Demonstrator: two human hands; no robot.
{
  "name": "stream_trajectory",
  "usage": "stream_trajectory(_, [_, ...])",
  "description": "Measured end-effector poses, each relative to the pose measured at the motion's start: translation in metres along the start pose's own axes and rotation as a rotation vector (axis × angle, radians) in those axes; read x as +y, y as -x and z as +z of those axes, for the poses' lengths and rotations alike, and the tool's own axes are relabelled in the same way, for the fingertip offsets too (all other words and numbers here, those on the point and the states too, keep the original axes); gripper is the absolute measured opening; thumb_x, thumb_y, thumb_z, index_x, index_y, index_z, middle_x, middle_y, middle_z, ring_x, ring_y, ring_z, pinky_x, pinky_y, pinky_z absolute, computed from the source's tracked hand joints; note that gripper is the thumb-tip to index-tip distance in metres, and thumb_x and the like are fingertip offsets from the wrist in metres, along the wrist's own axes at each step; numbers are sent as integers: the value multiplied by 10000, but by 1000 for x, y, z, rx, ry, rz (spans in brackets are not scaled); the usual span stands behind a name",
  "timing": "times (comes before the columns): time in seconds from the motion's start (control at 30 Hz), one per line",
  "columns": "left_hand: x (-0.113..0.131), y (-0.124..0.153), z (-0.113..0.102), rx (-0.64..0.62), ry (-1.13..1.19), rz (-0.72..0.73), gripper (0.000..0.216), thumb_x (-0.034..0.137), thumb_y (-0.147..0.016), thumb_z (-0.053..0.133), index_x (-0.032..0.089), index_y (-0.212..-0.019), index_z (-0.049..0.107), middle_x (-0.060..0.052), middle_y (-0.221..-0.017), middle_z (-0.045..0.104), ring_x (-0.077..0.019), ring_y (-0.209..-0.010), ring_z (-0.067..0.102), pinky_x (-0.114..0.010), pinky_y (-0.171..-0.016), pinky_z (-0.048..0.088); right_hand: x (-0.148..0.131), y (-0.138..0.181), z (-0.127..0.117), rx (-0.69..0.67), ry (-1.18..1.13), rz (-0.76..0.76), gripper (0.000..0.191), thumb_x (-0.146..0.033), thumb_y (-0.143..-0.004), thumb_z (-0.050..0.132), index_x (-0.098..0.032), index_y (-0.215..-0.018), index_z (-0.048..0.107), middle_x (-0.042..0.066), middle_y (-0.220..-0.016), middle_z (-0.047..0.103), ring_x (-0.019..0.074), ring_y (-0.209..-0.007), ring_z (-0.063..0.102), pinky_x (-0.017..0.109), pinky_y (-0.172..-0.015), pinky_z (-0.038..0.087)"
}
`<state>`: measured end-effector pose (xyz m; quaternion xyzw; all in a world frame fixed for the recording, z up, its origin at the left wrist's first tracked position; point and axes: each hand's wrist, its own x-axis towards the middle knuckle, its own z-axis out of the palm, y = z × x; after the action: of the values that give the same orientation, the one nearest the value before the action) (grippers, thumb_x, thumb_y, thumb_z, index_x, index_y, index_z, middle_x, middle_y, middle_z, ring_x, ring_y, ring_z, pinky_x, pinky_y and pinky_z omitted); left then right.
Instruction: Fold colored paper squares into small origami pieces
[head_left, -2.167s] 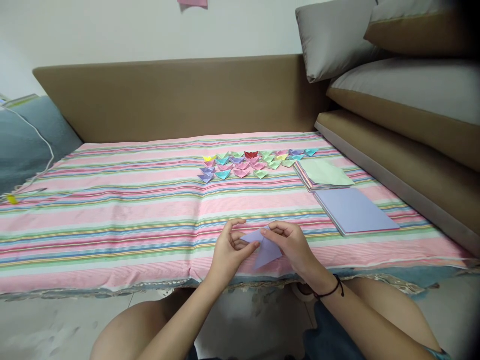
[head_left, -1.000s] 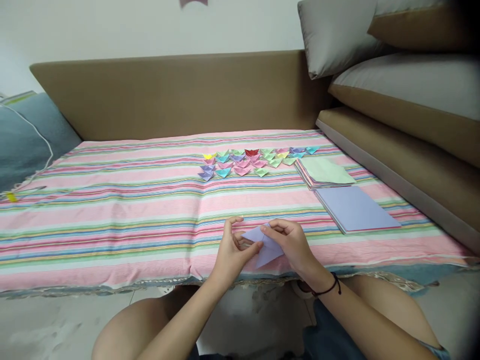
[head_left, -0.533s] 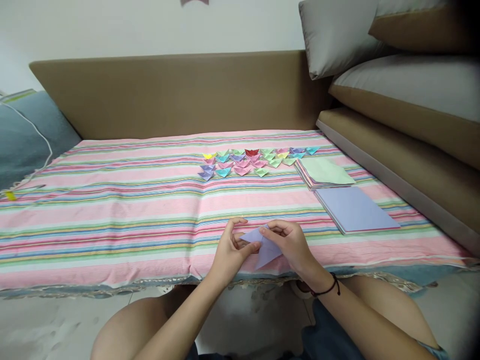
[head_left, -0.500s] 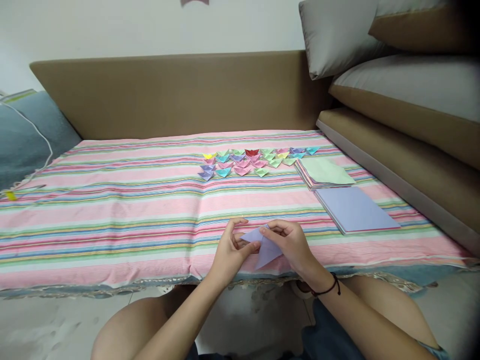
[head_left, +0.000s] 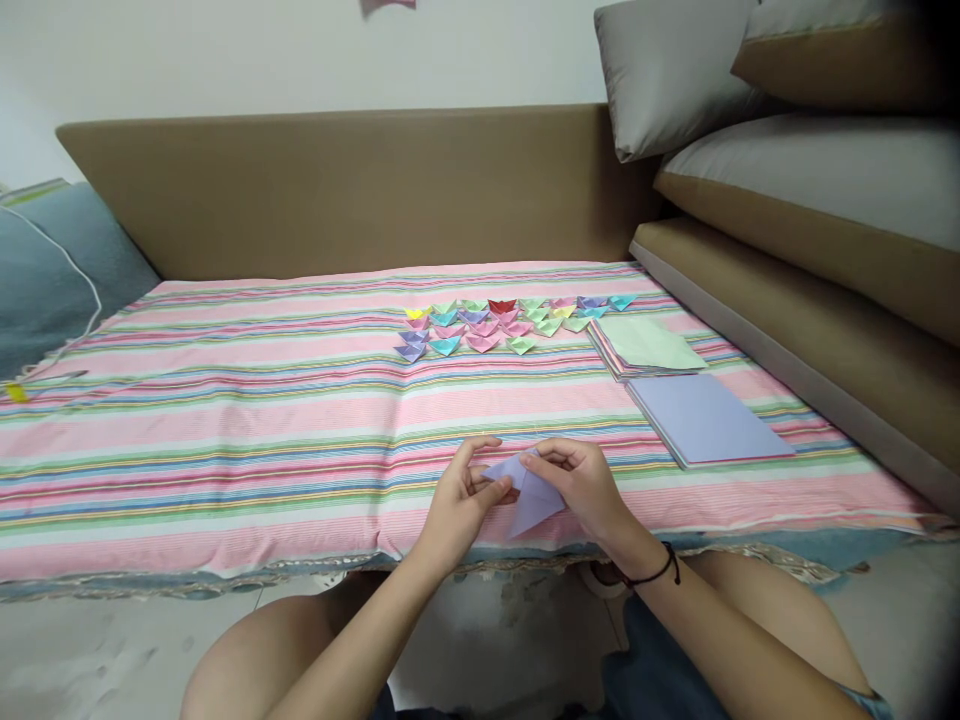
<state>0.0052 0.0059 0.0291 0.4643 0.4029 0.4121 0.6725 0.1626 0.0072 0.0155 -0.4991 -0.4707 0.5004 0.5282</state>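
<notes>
A partly folded sheet of lavender origami paper (head_left: 536,503) is held between my two hands above the front of the striped cloth. My left hand (head_left: 465,500) pinches its left corner between thumb and fingers, with the index finger raised. With thumb on top and fingers behind, my right hand (head_left: 583,485) grips its upper right part. One pointed flap hangs down toward me. Farther back, several small folded paper boats, among them a red boat (head_left: 502,306) and a yellow boat (head_left: 417,314), stand in rows.
A stack of lavender paper (head_left: 712,420) lies to the right, with a pale green-topped stack (head_left: 651,345) behind it. Large cushions (head_left: 817,185) are piled along the right side. A brown backrest (head_left: 337,195) closes off the back. A white cable (head_left: 75,262) runs at the far left.
My left thumb has slid slightly left along the paper. Both hands keep hold of it, and the folded shape looks nearly the same. The view has shifted slightly.
</notes>
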Motion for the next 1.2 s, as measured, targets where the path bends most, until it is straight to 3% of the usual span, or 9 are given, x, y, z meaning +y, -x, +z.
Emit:
stream_trajectory(0.27, [1, -1, -3, -58, 14, 5, 444, 308, -746, 651, 220, -1131, 449, 28, -612, 615, -173, -701, 651, -342, -789, 488, 1, -2, -4, -5, -2, -3, 208, -373, -646, 721, -172, -632, 670, 6, -581, 623, 130, -517, 518, 249, -483, 372])
stream_trajectory(0.57, [5, 1, -3, -29, -33, 4, 427, 254, -763, 619, 205, -1147, 440, 51, -571, 574, -153, -661, 627, -344, -775, 502, -3, -1, -2, -17, -36, 4, 195, -332, -641, 729, -163, -593, 645, -10, -549, 576, 104, -499, 482, 233, -460, 344])
stream_trajectory(0.83, [6, 0, -5, -68, -52, -7, 447, 316, -789, 588, 206, -1178, 398, 20, -644, 614, -189, -728, 651, -366, -783, 498, -5, -2, -5, -17, -41, 12, 195, -327, -637, 733, -158, -594, 647, -13, -539, 579, 103, -494, 483, 232, -462, 341])
stream_trajectory(1.2, [9, 0, -6, -80, -62, -21, 303, 268, -805, 535, 209, -1079, 420, 44, -627, 568, -188, -711, 656, -349, -748, 504, -2, -2, -6, -33, -39, 13, 190, -323, -636, 739, -156, -605, 653, -7, -556, 591, 104, -507, 490, 227, -464, 333])
